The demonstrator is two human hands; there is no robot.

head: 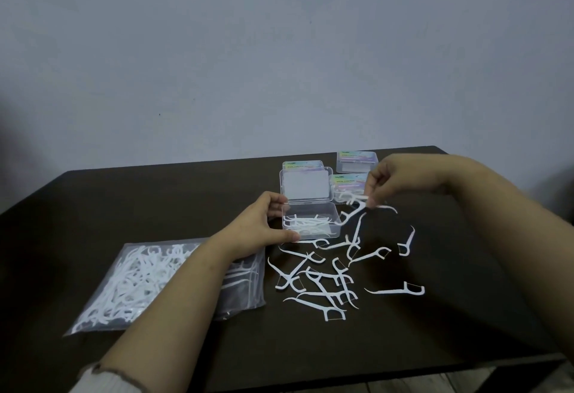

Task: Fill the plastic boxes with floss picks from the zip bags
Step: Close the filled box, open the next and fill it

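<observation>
A clear plastic box (334, 210) stands open at the table's middle, lid up, with several white floss picks inside. My left hand (259, 224) grips the box's left side. Just right of the box and above the table, my right hand (391, 183) pinches a few floss picks (354, 203) by their handles. Several loose floss picks (326, 277) lie scattered in front of the box. A zip bag (130, 284) full of picks lies at the front left, partly under my left forearm.
Three closed boxes with colourful labels stand behind the open one: one (357, 161) at the back right, one (302, 164) behind the lid, one (348, 183) partly hidden by my right hand. The dark table (155, 200) ends at a grey wall.
</observation>
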